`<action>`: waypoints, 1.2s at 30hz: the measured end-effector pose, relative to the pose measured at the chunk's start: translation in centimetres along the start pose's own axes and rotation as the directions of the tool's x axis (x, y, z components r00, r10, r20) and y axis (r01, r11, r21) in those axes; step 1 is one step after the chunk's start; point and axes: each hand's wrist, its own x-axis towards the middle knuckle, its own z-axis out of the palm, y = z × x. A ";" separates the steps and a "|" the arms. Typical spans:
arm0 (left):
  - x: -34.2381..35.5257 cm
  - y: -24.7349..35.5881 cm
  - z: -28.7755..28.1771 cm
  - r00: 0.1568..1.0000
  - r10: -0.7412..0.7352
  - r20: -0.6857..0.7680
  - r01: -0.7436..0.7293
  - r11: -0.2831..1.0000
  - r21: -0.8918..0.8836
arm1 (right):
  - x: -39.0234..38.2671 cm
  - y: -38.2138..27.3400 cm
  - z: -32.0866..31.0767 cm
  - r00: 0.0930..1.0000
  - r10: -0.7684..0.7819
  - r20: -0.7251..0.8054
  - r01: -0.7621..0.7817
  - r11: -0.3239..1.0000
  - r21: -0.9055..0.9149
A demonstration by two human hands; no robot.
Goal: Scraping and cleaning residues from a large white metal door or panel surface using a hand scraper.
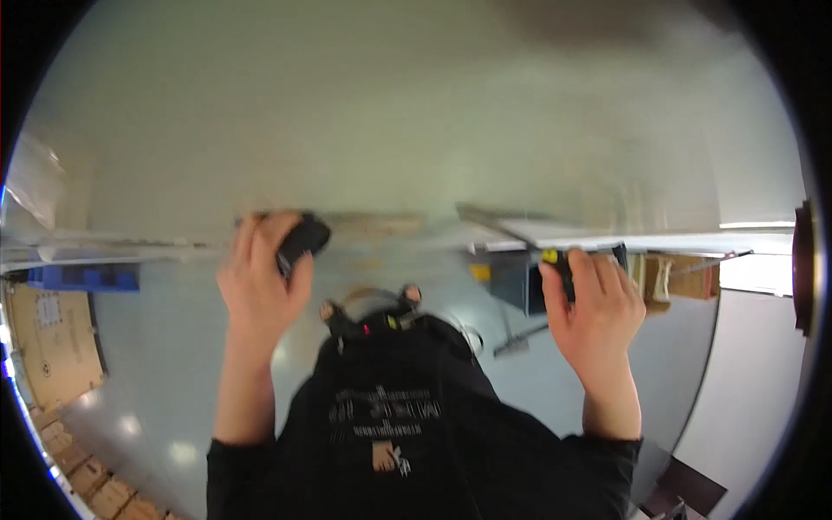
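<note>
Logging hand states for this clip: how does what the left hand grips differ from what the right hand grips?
The left hand wraps a rounded all-black object; the right hand grips a dark handle with a yellow end. The black object sticks out rightward past the fingers, while the handle is mostly covered. Both are blurred and held raised.

A brown cardboard box [54,347] with a pale label [48,309] lies far left of the left grip; more brown boxes [95,494] sit below it. Another brown box [685,276] stands just right of the right grip.
</note>
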 end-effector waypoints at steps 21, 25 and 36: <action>-0.8 0.0 0.3 0.996 0.012 0.088 -0.011 1.000 -0.017 | 0.4 -1.2 -1.3 0.998 -0.006 -0.058 -0.002 0.990 -0.138; -0.7 0.1 0.4 0.995 -0.001 0.101 0.002 1.000 -0.016 | 0.3 -0.9 -1.4 0.997 0.003 -0.079 -0.015 0.987 -0.160; -1.0 0.5 0.2 0.991 0.004 0.135 0.000 0.999 -0.033 | 0.0 -1.5 -0.7 0.998 0.033 -0.058 -0.041 0.989 -0.142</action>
